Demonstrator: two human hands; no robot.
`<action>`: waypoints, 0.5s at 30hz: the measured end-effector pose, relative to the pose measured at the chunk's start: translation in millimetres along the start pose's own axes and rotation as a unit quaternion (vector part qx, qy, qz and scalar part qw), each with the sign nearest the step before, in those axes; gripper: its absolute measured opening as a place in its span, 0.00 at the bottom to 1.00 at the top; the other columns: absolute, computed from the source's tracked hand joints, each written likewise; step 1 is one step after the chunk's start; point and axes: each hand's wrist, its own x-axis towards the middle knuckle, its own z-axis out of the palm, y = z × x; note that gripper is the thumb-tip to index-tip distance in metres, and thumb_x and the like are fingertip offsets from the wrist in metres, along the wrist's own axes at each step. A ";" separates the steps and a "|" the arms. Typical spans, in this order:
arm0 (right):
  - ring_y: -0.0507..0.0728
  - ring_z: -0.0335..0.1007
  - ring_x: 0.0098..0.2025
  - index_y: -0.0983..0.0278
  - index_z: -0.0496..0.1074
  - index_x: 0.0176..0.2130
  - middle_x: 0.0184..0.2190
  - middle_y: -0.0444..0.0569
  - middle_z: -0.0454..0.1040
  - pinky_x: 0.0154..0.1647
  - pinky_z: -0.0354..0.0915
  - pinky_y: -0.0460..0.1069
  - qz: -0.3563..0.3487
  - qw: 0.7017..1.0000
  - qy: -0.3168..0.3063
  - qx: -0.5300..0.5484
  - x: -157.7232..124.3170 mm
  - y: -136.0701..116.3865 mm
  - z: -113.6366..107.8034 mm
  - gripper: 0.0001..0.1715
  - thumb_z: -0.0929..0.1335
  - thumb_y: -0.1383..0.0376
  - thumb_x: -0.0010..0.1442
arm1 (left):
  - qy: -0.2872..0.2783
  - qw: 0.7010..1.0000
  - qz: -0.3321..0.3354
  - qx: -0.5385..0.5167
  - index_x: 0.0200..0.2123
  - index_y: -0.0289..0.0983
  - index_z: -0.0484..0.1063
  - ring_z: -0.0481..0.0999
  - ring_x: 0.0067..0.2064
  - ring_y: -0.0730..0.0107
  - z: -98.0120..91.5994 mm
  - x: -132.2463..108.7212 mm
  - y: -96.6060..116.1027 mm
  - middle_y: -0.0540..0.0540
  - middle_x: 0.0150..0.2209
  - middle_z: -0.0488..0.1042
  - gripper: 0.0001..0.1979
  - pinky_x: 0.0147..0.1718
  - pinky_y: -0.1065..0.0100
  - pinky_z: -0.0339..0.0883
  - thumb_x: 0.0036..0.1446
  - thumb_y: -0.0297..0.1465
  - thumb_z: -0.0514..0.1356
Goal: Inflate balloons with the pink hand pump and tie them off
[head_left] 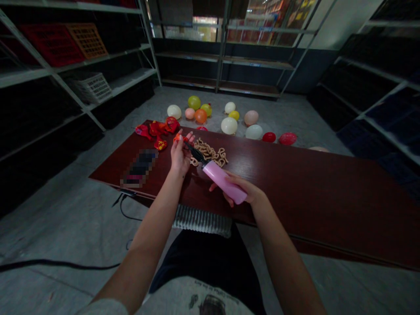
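My right hand (244, 192) is closed round a pink hand pump (224, 181) with a black nozzle (196, 153) that points up and left. My left hand (180, 155) is raised over the dark red table (295, 183), its fingers pinched on a small orange-red uninflated balloon (180, 138) right at the nozzle's tip. A heap of tan rubber bands (211, 154) lies on the table just behind the nozzle. Several flat red balloons (159, 129) lie at the table's far left corner.
Several inflated balloons (229, 125) in white, yellow, orange, green and red lie on the floor beyond the table. A dark blurred object (139, 168) rests on the table's left. Metal shelving (75, 74) lines the walls. Cables (59, 264) run over the floor at left.
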 end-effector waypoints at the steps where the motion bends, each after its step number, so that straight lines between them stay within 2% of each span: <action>1: 0.53 0.76 0.22 0.57 0.49 0.70 0.48 0.56 0.80 0.18 0.73 0.48 0.000 1.000 0.004 -0.001 0.0 -0.5 0.3 0.41 0.67 0.52 0.66 | 0.002 1.000 0.001 -0.002 0.59 0.37 0.71 0.83 0.45 0.68 -0.5 0.4 0.2 0.40 0.48 0.81 0.14 0.46 0.71 0.73 0.73 0.26 0.53; 4: 0.53 0.76 0.22 0.57 0.50 0.70 0.48 0.55 0.81 0.17 0.73 0.47 0.000 1.000 0.009 -0.003 0.1 -1.6 1.1 0.40 0.67 0.51 0.67 | -0.005 1.000 0.002 -0.001 0.59 0.38 0.71 0.83 0.44 0.68 -2.1 1.5 -0.2 0.40 0.47 0.82 0.15 0.44 0.73 0.74 0.72 0.27 0.56; 9: 0.53 0.76 0.22 0.57 0.51 0.69 0.48 0.56 0.80 0.17 0.73 0.48 -0.004 1.000 0.012 -0.004 0.0 -1.6 0.9 0.39 0.67 0.51 0.67 | -0.051 0.999 -0.003 0.004 0.60 0.38 0.71 0.83 0.40 0.67 -1.8 -1.2 -5.0 0.40 0.45 0.82 0.19 0.42 0.71 0.75 0.68 0.28 0.63; 15: 0.52 0.74 0.20 0.58 0.51 0.68 0.48 0.56 0.80 0.17 0.72 0.47 -0.026 0.999 0.024 0.004 -0.2 -2.6 2.3 0.42 0.69 0.50 0.64 | -0.079 0.996 -0.023 0.020 0.58 0.38 0.73 0.83 0.43 0.63 2.0 -7.1 -9.4 0.41 0.44 0.82 0.21 0.49 0.65 0.74 0.63 0.32 0.69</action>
